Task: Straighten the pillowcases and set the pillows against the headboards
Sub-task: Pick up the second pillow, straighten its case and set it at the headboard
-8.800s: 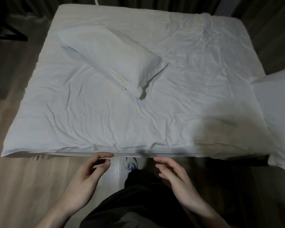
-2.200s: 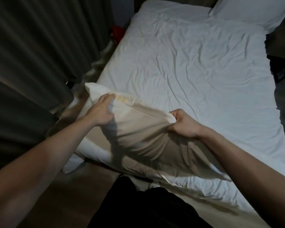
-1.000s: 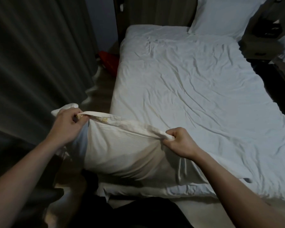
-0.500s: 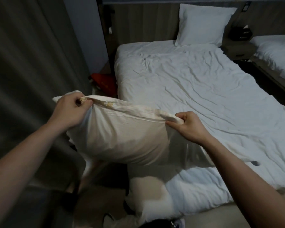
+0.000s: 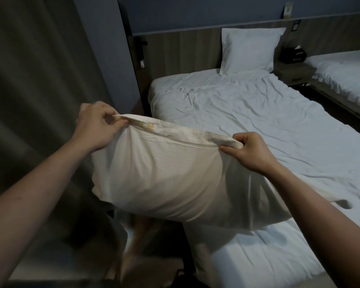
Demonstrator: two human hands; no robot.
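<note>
a dim bedroom with a grey curtain (image 5: 35, 80) beside the bed (image 5: 268, 129), whose white sheet lies rumpled. at the far end of the bed a wooden headboard (image 5: 181, 53) runs across the wall, and a second pillow (image 5: 248, 50) stands upright against it. beyond that pillow a nightstand (image 5: 293, 69) carries a dark box, and a second bed (image 5: 345, 73) shows past it. at the near corner of the bed a pillow (image 5: 164, 177) hangs in the air, blocking that corner from view. the left hand (image 5: 98, 125) pinches one end of its top hem; the right hand (image 5: 249, 150) grips the other end, fingers curled around the cloth.
</note>
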